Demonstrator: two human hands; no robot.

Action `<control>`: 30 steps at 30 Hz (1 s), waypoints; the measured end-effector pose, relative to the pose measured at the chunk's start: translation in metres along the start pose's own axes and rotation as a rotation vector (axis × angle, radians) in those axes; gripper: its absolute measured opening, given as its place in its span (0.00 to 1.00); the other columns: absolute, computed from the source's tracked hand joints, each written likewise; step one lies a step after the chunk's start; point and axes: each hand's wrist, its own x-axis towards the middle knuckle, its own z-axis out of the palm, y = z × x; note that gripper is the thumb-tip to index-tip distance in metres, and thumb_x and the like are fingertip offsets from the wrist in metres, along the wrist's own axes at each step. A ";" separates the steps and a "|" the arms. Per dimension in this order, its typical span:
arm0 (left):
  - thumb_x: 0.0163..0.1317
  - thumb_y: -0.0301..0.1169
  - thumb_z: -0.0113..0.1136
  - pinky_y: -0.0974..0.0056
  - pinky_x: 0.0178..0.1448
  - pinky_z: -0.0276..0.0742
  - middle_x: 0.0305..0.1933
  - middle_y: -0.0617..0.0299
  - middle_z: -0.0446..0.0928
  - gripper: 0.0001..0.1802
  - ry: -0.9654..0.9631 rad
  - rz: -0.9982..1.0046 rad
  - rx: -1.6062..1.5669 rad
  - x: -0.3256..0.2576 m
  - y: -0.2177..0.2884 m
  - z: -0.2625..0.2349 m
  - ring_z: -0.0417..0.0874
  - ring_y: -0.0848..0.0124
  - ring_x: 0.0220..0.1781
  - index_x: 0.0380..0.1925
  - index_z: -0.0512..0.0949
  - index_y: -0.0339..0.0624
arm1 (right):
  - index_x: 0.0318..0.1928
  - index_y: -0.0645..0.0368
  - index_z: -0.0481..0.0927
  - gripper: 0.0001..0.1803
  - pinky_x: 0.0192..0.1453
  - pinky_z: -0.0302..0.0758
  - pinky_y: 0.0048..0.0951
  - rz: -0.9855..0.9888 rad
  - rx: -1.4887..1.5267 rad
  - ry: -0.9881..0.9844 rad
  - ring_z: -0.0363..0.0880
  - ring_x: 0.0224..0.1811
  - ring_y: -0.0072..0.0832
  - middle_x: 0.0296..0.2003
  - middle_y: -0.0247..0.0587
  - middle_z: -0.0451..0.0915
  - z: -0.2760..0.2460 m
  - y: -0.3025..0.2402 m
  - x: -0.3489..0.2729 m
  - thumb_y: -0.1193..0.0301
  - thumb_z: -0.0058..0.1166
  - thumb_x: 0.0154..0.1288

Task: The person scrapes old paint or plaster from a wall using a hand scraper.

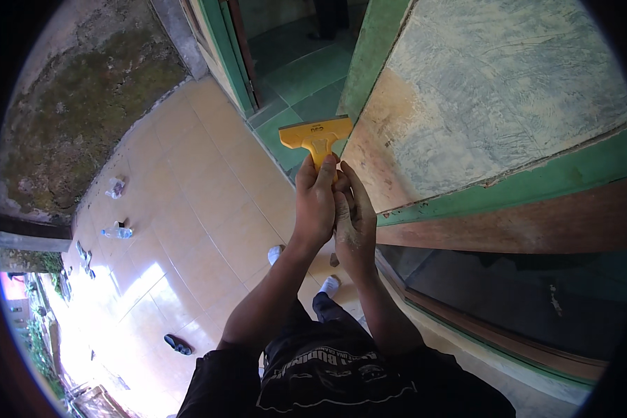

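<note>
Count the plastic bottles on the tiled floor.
2. One bottle lies at far left; a second, crumpled bottle lies just above it in the picture. Others may be hidden in the glare.

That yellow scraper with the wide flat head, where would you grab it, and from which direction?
Probably by the narrow handle, coming from below, the end away from the blade. The yellow scraper is T-shaped: its wide head points up beside the door, and only the slim stem suits a closed fist. Both the left hand and right hand wrap it there now.

Black short-sleeved shirt (327,376) with pale print, dark trousers (327,306), white socks (331,284).
</note>
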 end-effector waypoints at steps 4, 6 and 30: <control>0.70 0.34 0.41 0.76 0.16 0.59 0.20 0.70 0.62 0.09 -0.016 -0.014 0.024 0.004 -0.004 0.000 0.60 0.84 0.14 0.41 0.65 0.39 | 0.64 0.70 0.57 0.24 0.59 0.68 0.26 -0.016 -0.025 -0.030 0.68 0.60 0.31 0.59 0.52 0.66 -0.004 0.003 0.003 0.69 0.37 0.73; 0.70 0.34 0.41 0.76 0.16 0.59 0.20 0.70 0.62 0.09 -0.031 -0.006 0.048 0.006 -0.005 0.000 0.60 0.84 0.14 0.41 0.65 0.39 | 0.64 0.70 0.57 0.24 0.60 0.67 0.26 0.011 -0.003 -0.034 0.67 0.60 0.31 0.59 0.52 0.66 -0.006 -0.001 0.003 0.69 0.37 0.73; 0.70 0.35 0.43 0.80 0.20 0.59 0.24 0.72 0.60 0.09 -0.081 -0.038 0.052 -0.019 0.001 0.018 0.59 0.87 0.21 0.38 0.66 0.39 | 0.64 0.71 0.55 0.26 0.63 0.66 0.29 0.109 0.143 -0.019 0.66 0.62 0.35 0.59 0.56 0.65 -0.018 -0.012 -0.020 0.69 0.40 0.72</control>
